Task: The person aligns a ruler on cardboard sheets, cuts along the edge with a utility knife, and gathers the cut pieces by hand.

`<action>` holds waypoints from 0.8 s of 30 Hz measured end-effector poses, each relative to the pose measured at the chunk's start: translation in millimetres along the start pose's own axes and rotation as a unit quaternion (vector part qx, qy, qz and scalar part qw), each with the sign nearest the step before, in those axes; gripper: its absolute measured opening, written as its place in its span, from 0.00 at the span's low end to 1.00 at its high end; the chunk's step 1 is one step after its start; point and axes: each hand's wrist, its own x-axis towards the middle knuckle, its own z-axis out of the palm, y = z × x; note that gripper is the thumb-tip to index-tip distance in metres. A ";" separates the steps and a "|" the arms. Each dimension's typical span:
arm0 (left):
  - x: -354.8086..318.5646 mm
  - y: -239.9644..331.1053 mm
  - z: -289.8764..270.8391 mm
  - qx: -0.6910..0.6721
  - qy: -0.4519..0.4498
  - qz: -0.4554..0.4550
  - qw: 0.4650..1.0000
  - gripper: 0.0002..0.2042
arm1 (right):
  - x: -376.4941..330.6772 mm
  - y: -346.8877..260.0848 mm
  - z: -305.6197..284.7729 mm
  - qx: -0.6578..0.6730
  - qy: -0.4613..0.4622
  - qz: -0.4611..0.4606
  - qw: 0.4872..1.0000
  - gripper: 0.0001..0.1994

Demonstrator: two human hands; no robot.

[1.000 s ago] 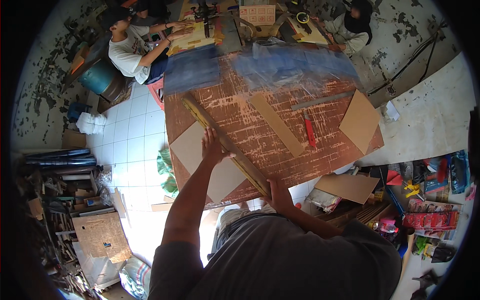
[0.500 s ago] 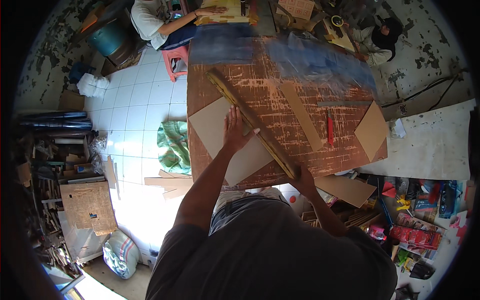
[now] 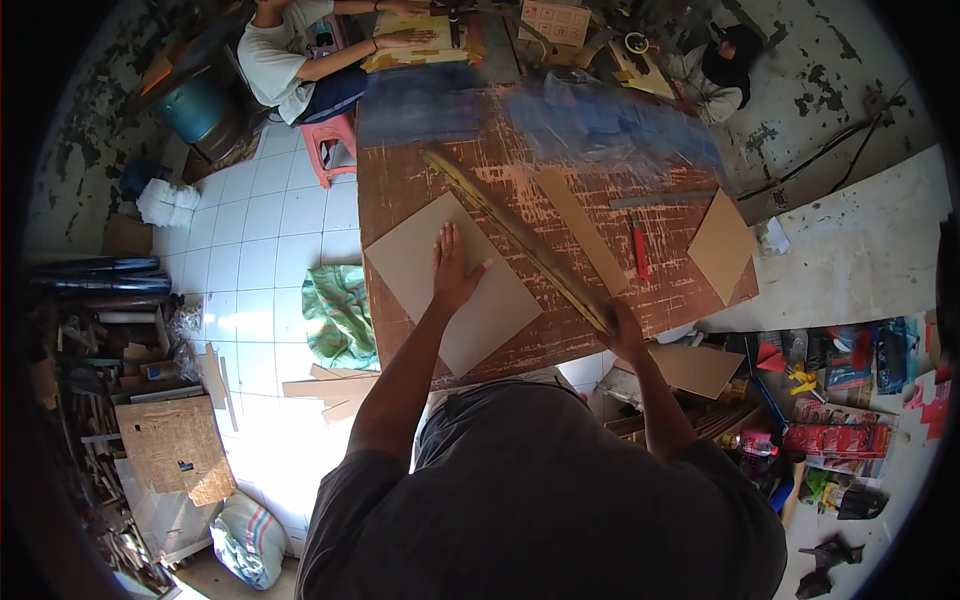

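**Straightedge alignment on cardboard sheet**

Step in hand, as judged: positioning the guide before a cut or a marked line.

The left hand, at centre frame, lies flat with fingers spread on the square cardboard sheet, pinning it to the brown worktable. The right hand, right of centre, is closed around the near end of the long wooden straightedge, which runs diagonally up and left along the sheet's right edge.

The next move probably calls for seating the straightedge flat and holding it firm (both hands are occupied).

Farther right lie a red-handled cutter, a cardboard strip and a smaller cardboard square.
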 end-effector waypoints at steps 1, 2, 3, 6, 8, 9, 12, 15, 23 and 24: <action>-1.9 2.3 -3.6 -0.025 0.019 0.012 0.999 0.42 | 5.5 1.2 -3.1 -0.005 -0.035 0.021 0.999 0.37; -4.2 1.7 -10.9 -0.024 0.018 0.020 0.999 0.42 | 10.6 1.4 -4.6 -0.003 -0.028 0.022 0.999 0.37; -7.5 2.2 -20.2 -0.189 0.013 -0.011 0.982 0.34 | 12.8 -2.1 -7.0 -0.013 -0.024 0.021 0.999 0.36; -28.9 -4.5 -39.7 -0.336 0.111 -0.072 0.933 0.18 | 19.1 -3.7 -10.7 -0.034 -0.011 0.001 0.999 0.34; -48.4 4.6 -54.3 -0.353 0.135 -0.127 0.917 0.17 | 19.3 0.6 -14.6 -0.043 0.003 -0.006 0.999 0.33; -63.0 -0.5 -58.1 -0.350 0.157 -0.163 0.909 0.16 | 21.3 -3.8 -17.6 -0.085 0.001 -0.003 0.996 0.30; -104.3 -9.4 -56.4 -0.395 0.218 -0.247 0.858 0.12 | 34.9 -9.5 -22.9 -0.106 0.014 -0.006 0.994 0.25; -131.8 -3.5 -62.7 -0.308 0.211 -0.276 0.886 0.15 | 53.8 -12.3 -18.7 -0.047 0.062 -0.015 0.997 0.20; -142.7 -5.6 -41.1 -0.365 0.209 -0.386 0.821 0.22 | 118.2 -76.4 43.1 0.145 -0.012 -0.091 0.985 0.17; -137.4 6.4 -43.3 -0.357 0.210 -0.404 0.815 0.24 | 122.5 -82.9 51.2 0.117 -0.032 -0.090 0.989 0.18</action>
